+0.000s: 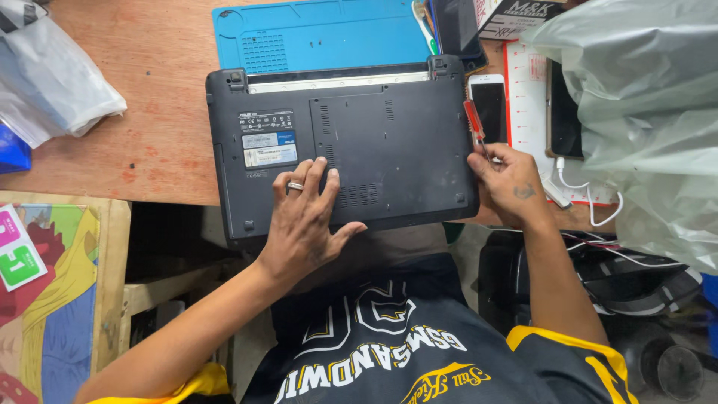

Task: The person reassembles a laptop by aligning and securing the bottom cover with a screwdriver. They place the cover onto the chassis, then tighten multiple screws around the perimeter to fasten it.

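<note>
Left hand (305,217) flat on laptop (374,127); right hand (508,183) apparently pinching screwdriver (474,123).

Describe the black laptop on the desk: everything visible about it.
The black laptop lies closed and upside down, its matte plastic underside showing vent slots, an access panel, stickers and two hinge caps. Its near edge overhangs the wooden desk. The left hand presses flat on it; the right hand, holding a red-handled screwdriver, touches its right edge.
</note>
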